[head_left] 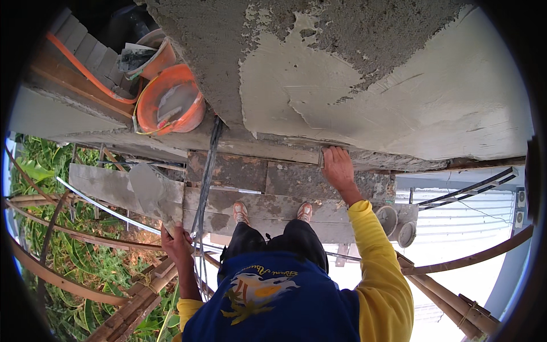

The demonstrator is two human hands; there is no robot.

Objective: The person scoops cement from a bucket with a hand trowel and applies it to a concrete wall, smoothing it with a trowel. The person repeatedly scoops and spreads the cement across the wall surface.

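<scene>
My left hand (pixel 178 244) is closed round the handle of a pointed trowel (pixel 152 187), whose blade is grey and looks coated with plaster. Higher and to the right, my right hand (pixel 340 171) has its fingers curled at the lower edge of the wall (pixel 399 108). A thin, flat, trowel-like tool (pixel 321 156) shows beside those fingers, pressed close to the wall; its handle is hidden in my grip. Pale, smooth plaster covers much of the wall, with rough grey render around it.
An orange bucket (pixel 195 111) with a whitish mix stands on the ledge at upper left, next to another bucket (pixel 165 60). Dark cables (pixel 208 171) hang past the scaffold planks (pixel 222 199) under my feet. Round containers (pixel 387 219) sit at right; bamboo poles (pixel 134 305) cross below.
</scene>
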